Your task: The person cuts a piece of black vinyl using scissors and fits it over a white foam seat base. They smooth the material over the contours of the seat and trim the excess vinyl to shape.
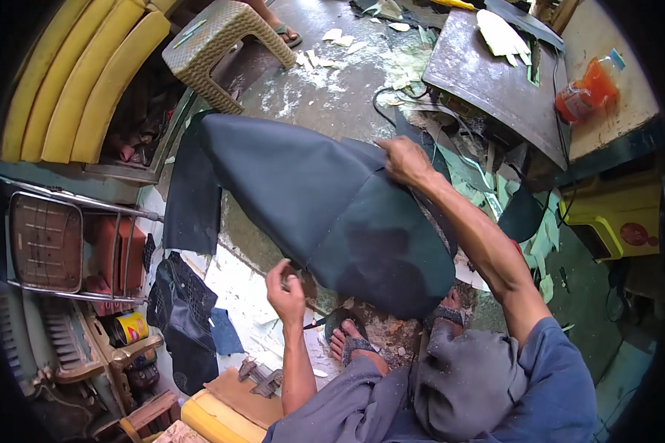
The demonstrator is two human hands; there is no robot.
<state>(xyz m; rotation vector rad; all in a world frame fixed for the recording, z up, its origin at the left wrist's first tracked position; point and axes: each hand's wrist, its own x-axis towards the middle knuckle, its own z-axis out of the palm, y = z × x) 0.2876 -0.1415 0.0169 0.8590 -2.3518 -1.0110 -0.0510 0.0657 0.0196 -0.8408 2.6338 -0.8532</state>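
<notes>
A large dark sheet of leather-like upholstery material is spread out in front of me, with a seam running across it and a darker patch at its near end. My right hand is closed on its far right edge, the arm reaching across the piece. My left hand is raised beside the near left edge, just off it, its fingers curled in. Whatever those fingers hold, if anything, is too small to make out. Below the material my sandalled feet show.
A woven-pattern plastic stool stands at the far left, with another person's foot behind it. Yellow foam cushions line the left. A dark table carries a white glove; an orange bottle rests beyond. Scraps litter the floor.
</notes>
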